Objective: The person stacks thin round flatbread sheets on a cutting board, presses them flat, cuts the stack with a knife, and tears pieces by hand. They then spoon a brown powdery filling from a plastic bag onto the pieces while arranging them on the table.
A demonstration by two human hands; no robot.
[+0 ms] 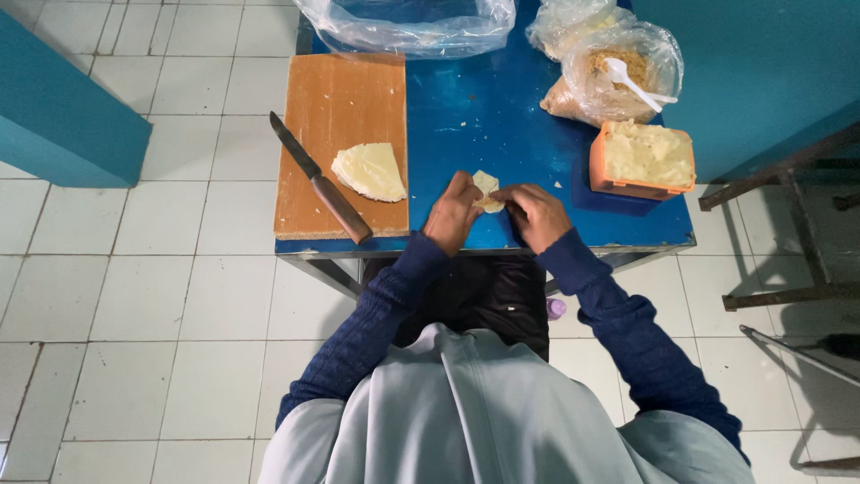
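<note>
Both my hands meet over the blue table (484, 125) near its front edge. My left hand (452, 213) and my right hand (537, 215) together pinch a small pale dough wrapper (488, 187) between their fingertips. A stack of similar pale wrapper pieces (370, 170) lies on the wooden cutting board (340, 99) to the left. A knife (320, 179) with a wooden handle rests along the board's left side, its handle pointing toward me.
An orange tub of pale filling (643, 159) sits at the table's right. Behind it is a clear bag of brownish crumbs with a white plastic spoon (632, 82). An empty clear bag (412, 25) lies at the back. White tiled floor surrounds the table; metal frame legs (788, 224) stand right.
</note>
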